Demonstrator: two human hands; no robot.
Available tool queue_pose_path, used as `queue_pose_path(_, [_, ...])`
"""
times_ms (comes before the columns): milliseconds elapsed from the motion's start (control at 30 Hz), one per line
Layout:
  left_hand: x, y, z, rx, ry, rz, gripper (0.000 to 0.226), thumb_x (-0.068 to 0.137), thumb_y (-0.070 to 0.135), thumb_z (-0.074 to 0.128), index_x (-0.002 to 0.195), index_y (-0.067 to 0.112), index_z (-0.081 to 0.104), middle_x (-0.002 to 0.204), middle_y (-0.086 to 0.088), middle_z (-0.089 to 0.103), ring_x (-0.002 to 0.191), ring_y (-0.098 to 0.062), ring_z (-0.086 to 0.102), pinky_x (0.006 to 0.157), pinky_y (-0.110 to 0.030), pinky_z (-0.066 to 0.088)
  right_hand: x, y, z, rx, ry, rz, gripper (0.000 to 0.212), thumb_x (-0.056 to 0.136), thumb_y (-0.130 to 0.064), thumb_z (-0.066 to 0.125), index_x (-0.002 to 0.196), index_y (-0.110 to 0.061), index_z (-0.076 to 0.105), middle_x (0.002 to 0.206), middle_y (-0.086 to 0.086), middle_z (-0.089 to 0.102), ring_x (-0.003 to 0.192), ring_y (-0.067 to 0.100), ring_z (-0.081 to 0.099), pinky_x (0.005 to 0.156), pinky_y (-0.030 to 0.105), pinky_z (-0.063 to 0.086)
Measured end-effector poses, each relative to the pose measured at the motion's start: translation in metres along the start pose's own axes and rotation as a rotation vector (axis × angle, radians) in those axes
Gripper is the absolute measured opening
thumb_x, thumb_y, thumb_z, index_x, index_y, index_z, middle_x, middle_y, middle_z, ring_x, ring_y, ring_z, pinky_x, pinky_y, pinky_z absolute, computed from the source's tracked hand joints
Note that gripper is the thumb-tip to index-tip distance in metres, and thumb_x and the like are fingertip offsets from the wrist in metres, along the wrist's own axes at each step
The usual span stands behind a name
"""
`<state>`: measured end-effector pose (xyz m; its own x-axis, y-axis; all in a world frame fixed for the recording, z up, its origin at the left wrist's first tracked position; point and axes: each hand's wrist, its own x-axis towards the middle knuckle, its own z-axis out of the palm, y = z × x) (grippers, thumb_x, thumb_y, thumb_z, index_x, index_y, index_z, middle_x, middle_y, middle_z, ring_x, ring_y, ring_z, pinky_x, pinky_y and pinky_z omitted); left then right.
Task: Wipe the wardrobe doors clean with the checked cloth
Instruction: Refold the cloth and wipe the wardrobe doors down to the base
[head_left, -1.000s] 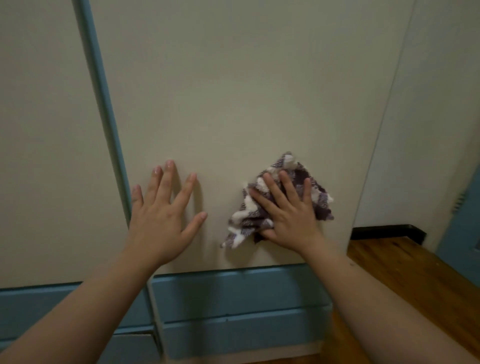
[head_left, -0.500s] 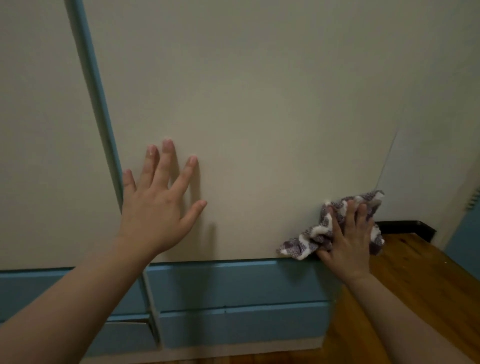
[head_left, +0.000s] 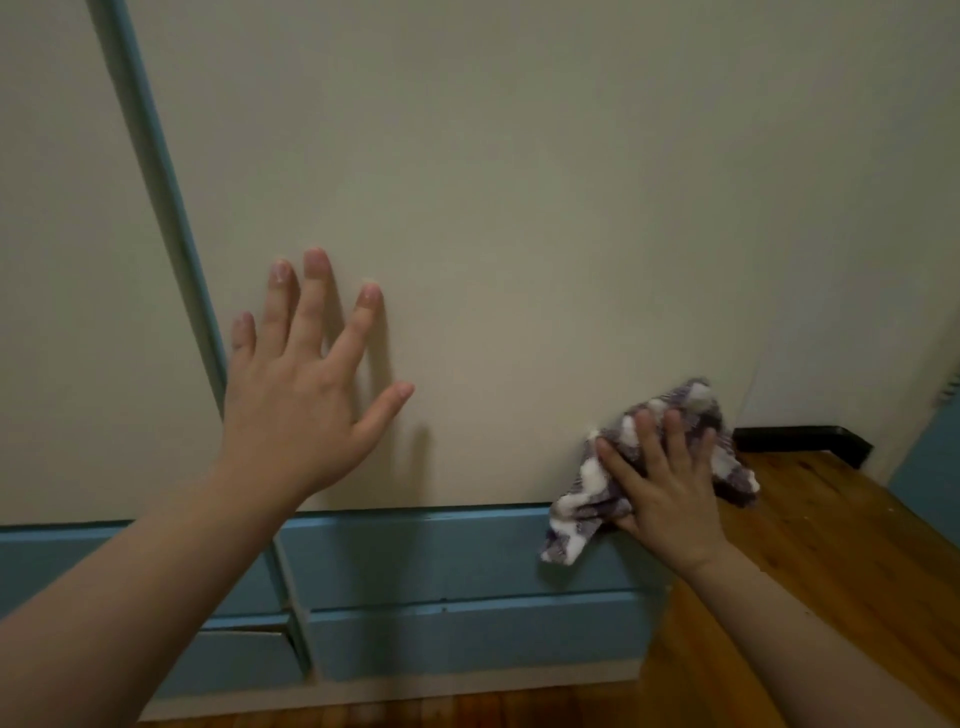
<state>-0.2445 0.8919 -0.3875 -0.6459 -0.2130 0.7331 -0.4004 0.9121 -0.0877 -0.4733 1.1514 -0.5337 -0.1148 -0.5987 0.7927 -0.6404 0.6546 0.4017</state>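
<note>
Purple-and-white checked cloth (head_left: 582, 512), crumpled, sits beneath my right hand (head_left: 670, 488), whose spread fingers press it onto the cream wardrobe door (head_left: 519, 208) at its lower right corner, my left hand (head_left: 296, 410) flat, fingers splayed, further left.

Pretty dim, flat indoor light. The left hand (head_left: 306, 395) throws soft finger shadows to its right on the wardrobe door (head_left: 519, 208), so the light's coming from the left. The checked cloth (head_left: 587, 499) looks motion-smeared, and the blue strip (head_left: 158, 171) bows from the wide lens.
</note>
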Motion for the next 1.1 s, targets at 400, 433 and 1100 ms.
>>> queue_pose_path(400, [-0.005, -0.018, -0.013, -0.054, -0.051, 0.002, 0.067, 0.086, 0.043, 0.037, 0.146, 0.018, 0.024, 0.154, -0.013, 0.014, 0.14, -0.034, 0.017, 0.105, -0.061, 0.018, 0.083, -0.122, -0.013, -0.027, 0.02, -0.249, 0.105, 0.054, -0.056, 0.071, 0.144, -0.039, 0.018, 0.158, 0.005, -0.008, 0.144, 0.03, -0.008, 0.108, 0.061, -0.008])
queue_pose_path(433, [-0.008, -0.023, -0.015, -0.077, -0.052, -0.033, 0.066, 0.089, 0.038, 0.042, 0.147, 0.018, 0.019, 0.155, -0.011, 0.009, 0.142, -0.031, 0.012, 0.108, -0.057, 0.015, 0.088, -0.133, -0.014, -0.021, 0.017, -0.265, 0.103, 0.056, -0.053, 0.071, 0.144, -0.039, 0.019, 0.158, 0.005, -0.002, 0.144, 0.03, -0.008, 0.108, 0.061, -0.007])
queue_pose_path(1100, [-0.068, -0.084, -0.029, -0.068, -0.134, -0.149, 0.065, 0.079, 0.025, 0.038, 0.141, 0.008, 0.034, 0.148, -0.018, 0.029, 0.135, -0.035, 0.03, 0.103, -0.05, 0.021, 0.171, -0.23, -0.022, 0.186, 0.083, -0.697, 0.052, 0.073, -0.025, 0.052, 0.124, -0.015, 0.054, 0.133, 0.005, 0.055, 0.128, 0.025, 0.045, 0.112, 0.051, 0.004])
